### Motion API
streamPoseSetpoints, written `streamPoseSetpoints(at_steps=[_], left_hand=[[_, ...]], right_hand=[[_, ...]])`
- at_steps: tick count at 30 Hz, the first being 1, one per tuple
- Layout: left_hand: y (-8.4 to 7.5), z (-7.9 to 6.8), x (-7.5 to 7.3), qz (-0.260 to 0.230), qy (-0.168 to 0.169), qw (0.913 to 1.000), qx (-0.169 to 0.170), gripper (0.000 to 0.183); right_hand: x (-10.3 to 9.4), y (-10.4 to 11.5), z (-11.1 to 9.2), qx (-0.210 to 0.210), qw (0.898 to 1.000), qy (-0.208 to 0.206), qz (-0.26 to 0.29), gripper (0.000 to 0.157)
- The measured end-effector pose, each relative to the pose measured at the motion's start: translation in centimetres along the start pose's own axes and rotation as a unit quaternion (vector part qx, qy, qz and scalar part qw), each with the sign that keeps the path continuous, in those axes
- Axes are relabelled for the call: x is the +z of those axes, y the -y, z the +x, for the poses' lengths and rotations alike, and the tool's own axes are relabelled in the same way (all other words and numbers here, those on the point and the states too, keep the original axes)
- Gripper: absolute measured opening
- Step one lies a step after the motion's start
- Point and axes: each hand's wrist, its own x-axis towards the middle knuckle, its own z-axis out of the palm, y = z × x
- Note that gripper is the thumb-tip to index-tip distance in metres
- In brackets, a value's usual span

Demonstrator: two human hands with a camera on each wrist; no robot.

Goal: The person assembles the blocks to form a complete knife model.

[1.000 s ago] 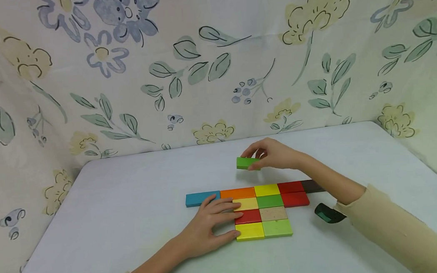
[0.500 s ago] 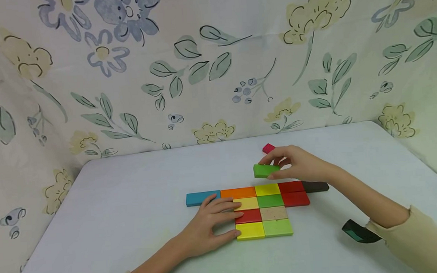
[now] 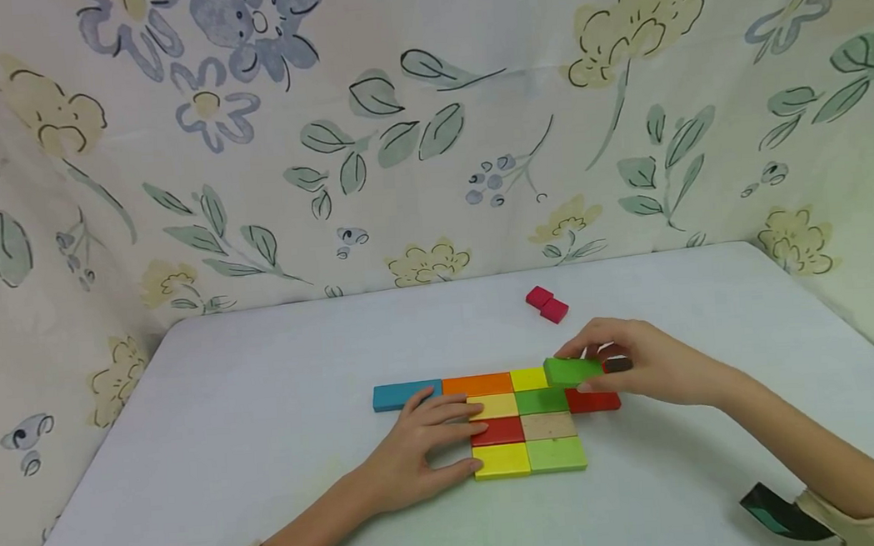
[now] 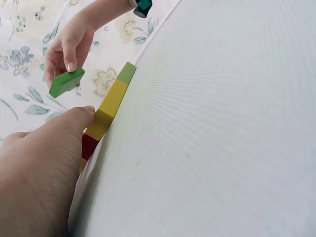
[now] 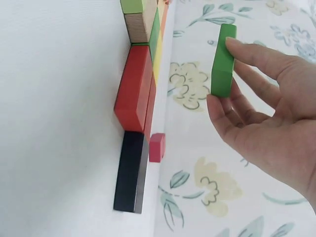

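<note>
My right hand [image 3: 649, 362] pinches a green wooden block [image 3: 569, 372] between thumb and fingers. In the right wrist view the green block [image 5: 223, 64] is held up off the table. It hangs over the back row of a flat layout of coloured blocks, hiding part of that row in the head view. Beside the layout lies my left hand [image 3: 416, 451], its fingers extended and the tips at the left ends of a light yellow block [image 3: 494, 406], a red block [image 3: 496, 431] and a yellow block [image 3: 501, 460]. Its thumb touches the yellow block [image 4: 103, 118] in the left wrist view.
The back row has a blue block [image 3: 407, 396] at its left end, then an orange block [image 3: 477, 384]. A black block [image 5: 129, 173] ends it at the right. Two small pinkish-red blocks [image 3: 554, 310] lie behind on the white table [image 3: 263, 384]. Floral cloth [image 3: 416, 182] hangs beyond.
My right hand has carried the green block rightward and lower, from behind the layout to over its back row. The two small pinkish-red blocks have come into sight. My left hand has stayed put.
</note>
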Motion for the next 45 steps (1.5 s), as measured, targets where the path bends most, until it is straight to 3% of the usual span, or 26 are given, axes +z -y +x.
streamPoseSetpoints(at_steps=[12,16,22,45], left_hand=[[-0.1,0.3,0.0,-0.003,0.004,1.0000,0.003,0.041],[0.0,0.3,0.1,-0.006,0.009,0.9999,-0.004,0.041],[0.1,0.4,0.1,-0.003,0.006,1.0000,0.002,0.042],[-0.1,0.1,-0.2,0.007,0.017,0.9997,-0.015,0.041]], right_hand=[[0.7,-2.0,-3.4,-0.008,1.000,-0.012,-0.019,0.037],[1.3,-2.8,-3.9,-0.035,0.999,-0.018,-0.024,0.038],[1.7,-3.6,-4.1,-0.079,0.996,-0.030,-0.042,0.039],[3.1,-4.6,-3.7,-0.057,0.997,-0.032,-0.040,0.037]])
